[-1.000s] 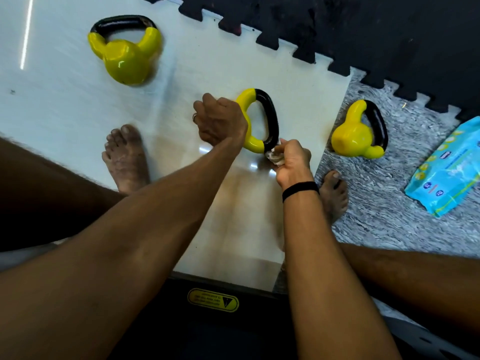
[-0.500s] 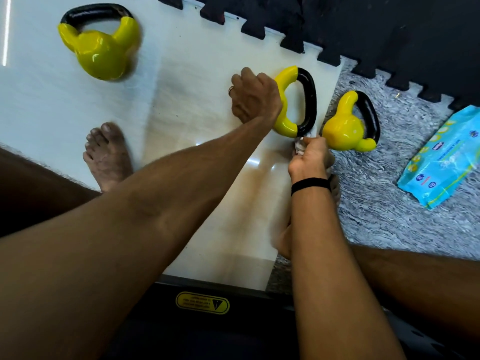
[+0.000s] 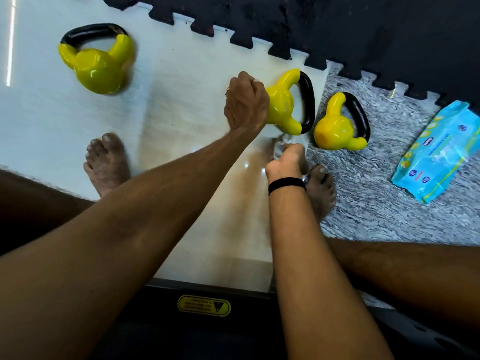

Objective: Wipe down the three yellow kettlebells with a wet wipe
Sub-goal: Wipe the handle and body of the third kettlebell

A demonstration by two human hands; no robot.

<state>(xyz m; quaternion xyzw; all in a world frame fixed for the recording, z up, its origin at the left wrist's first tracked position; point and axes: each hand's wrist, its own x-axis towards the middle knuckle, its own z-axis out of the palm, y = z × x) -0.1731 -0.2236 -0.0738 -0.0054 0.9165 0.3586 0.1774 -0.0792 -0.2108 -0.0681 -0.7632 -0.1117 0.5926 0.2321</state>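
Three yellow kettlebells with black handles lie on the floor. The left kettlebell (image 3: 96,64) is far left on the white floor. The middle kettlebell (image 3: 287,105) lies on its side, handle to the right; my left hand (image 3: 245,102) curls against the left side of its round body and holds it. The right kettlebell (image 3: 336,129) lies close beside it on the grey mat. My right hand (image 3: 285,158) is just below the middle kettlebell's handle and grips a crumpled wet wipe (image 3: 281,141).
A blue wet-wipe pack (image 3: 439,152) lies at the right on the grey marbled mat (image 3: 389,203). Black interlocking foam mats (image 3: 363,27) border the far side. My bare feet (image 3: 107,162) (image 3: 320,189) stand near the kettlebells. A black machine base with a yellow label (image 3: 204,305) is below.
The middle kettlebell has moved right, close to the right one, and its round body now shows. My left hand stayed on it. My right hand kept the wipe just below its handle.
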